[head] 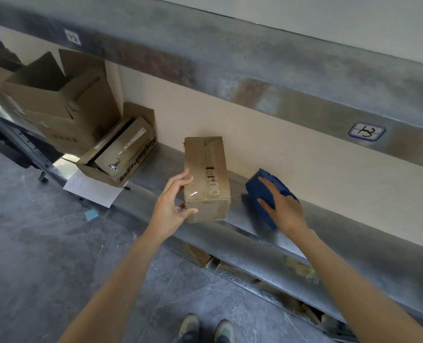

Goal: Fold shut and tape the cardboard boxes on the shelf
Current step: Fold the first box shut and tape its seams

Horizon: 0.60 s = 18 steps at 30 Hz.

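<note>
A small closed cardboard box (206, 177) with clear tape along its top stands on the metal shelf (242, 219). My left hand (172, 206) holds its near left corner, fingers on the top edge and thumb on the front face. To the right, a blue tape dispenser (262, 191) lies on the shelf. My right hand (283, 206) lies on the dispenser with its fingers spread over it; the dispenser and hand look blurred. At the left stand a large open box (64, 102) and a lower open box (121, 154) with flaps up.
A white sheet of paper (94, 189) hangs over the shelf's front edge at the left. A metal beam (255, 78) with handwritten labels runs above the shelf. Cardboard pieces (294, 303) lie on the lower level. My shoes (205, 328) stand on the grey floor.
</note>
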Each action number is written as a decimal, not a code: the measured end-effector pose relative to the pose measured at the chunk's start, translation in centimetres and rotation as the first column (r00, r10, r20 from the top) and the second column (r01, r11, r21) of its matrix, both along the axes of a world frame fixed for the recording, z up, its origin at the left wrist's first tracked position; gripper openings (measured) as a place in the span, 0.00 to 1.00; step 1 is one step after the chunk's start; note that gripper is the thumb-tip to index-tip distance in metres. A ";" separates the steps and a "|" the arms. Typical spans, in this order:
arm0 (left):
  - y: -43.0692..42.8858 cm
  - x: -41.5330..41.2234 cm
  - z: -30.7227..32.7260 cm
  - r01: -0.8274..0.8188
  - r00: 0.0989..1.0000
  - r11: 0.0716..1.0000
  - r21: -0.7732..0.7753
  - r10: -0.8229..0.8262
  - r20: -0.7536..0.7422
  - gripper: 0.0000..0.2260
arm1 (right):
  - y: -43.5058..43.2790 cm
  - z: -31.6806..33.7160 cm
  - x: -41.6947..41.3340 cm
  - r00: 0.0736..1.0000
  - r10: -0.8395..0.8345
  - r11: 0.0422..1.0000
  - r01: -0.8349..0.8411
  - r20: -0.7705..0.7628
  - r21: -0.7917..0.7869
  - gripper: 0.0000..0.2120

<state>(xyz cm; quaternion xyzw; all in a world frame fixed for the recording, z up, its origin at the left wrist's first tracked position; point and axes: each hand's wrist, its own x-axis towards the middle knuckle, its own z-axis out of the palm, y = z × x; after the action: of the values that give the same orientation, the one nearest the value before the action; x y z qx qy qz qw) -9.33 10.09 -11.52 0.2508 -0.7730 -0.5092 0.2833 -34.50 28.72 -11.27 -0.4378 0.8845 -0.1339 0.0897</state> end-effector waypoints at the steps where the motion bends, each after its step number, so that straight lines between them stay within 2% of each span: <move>1: 0.1 -0.1 0.0 -0.006 1.000 1.000 0.007 0.006 -0.004 0.33 | 0.2 -0.5 -0.5 1.000 -0.015 1.000 0.015 0.007 -0.009 0.29; 6: 1.0 -0.6 -0.1 -0.043 0.999 0.998 0.037 0.044 -0.023 0.33 | 0.7 -2.2 -1.6 0.999 -0.034 0.999 0.034 0.009 -0.027 0.30; 10: 1.6 -0.9 0.0 -0.067 0.997 0.996 0.053 0.069 -0.026 0.34 | 0.5 -2.4 -1.9 0.999 -0.054 0.998 0.054 0.000 -0.031 0.36; 18: 1.5 -0.6 0.7 -0.037 0.999 0.996 0.080 0.038 -0.011 0.35 | 0.2 -1.7 -2.4 0.979 -0.101 0.995 0.099 0.175 0.017 0.36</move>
<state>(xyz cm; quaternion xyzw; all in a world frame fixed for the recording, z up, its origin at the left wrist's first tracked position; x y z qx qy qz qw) -9.90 11.63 -10.87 0.2731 -0.7454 -0.5359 0.2873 -36.92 28.91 -13.02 -0.3789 0.8945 -0.1730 0.1625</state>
